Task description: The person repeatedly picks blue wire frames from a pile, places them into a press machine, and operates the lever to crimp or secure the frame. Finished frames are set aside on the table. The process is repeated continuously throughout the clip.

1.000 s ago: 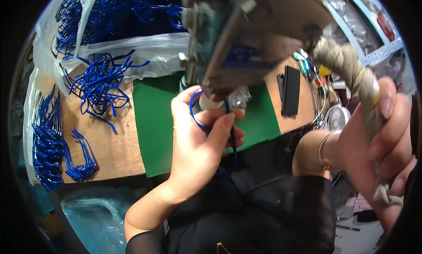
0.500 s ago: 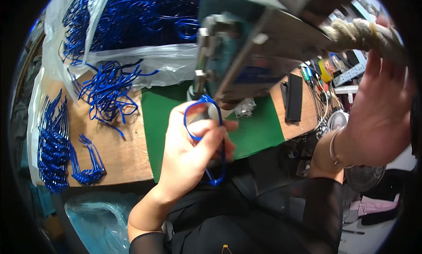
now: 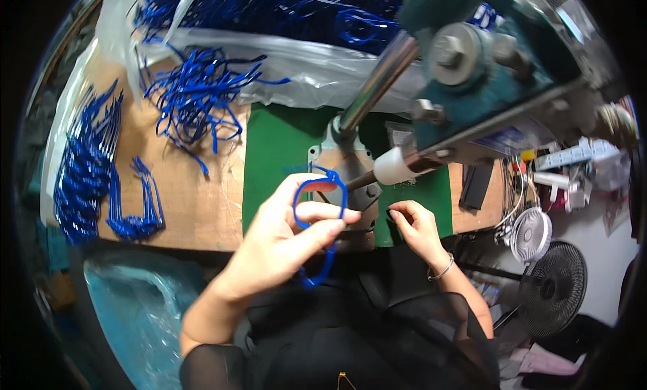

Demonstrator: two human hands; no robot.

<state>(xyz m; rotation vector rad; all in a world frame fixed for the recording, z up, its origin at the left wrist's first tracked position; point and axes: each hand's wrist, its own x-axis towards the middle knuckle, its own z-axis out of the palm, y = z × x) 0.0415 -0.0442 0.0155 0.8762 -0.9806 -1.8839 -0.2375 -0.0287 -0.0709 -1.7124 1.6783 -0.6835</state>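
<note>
My left hand (image 3: 273, 238) is closed on a blue cord (image 3: 347, 204) that forms a loop around its fingers. A short end sticks up at the knot, and another loop hangs below the thumb. Right beyond it stands a dark green hand press (image 3: 465, 100), with a steel column (image 3: 381, 83) and a metal base plate (image 3: 327, 157). A white collar (image 3: 393, 166) sits on its ram. To the right of the base, my right hand (image 3: 419, 231) hovers low over the green mat (image 3: 273, 157), thumb and forefinger close together. Anything between those fingertips is too small to make out.
On the left lie a loose tangle of blue cords (image 3: 195, 93), a stacked bundle (image 3: 84, 167) and a smaller bundle (image 3: 138, 211). A plastic bag (image 3: 303, 70) of cords fills the back. At right are a black box (image 3: 476, 186), cables and two fans (image 3: 552, 289).
My right hand has left the rope-wrapped lever and come down beside the press base. The press head appears farther right, uncovering column and base. The left hand still holds the cord.
</note>
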